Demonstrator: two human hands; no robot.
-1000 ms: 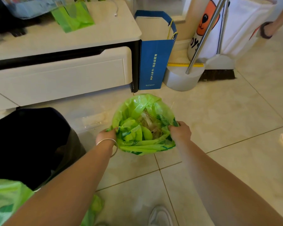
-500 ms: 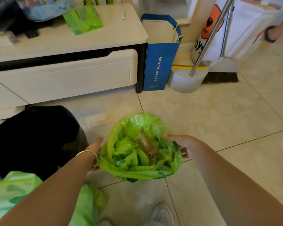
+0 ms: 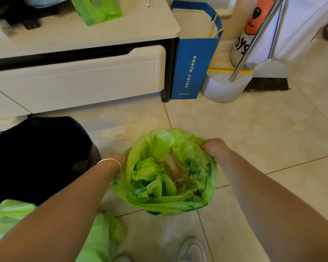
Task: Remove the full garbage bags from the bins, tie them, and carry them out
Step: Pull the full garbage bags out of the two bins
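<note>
- A white cabinet (image 3: 74,82) fills the upper left of the frame.
- A black bin (image 3: 36,154) sits at middle left.
- A full green garbage bag (image 3: 167,203) stands open on the tiled floor, lower centre.
- The left hand (image 3: 118,159) grips the bag's left rim.
- The right hand (image 3: 215,148) grips its right rim, fingers curled.
</note>
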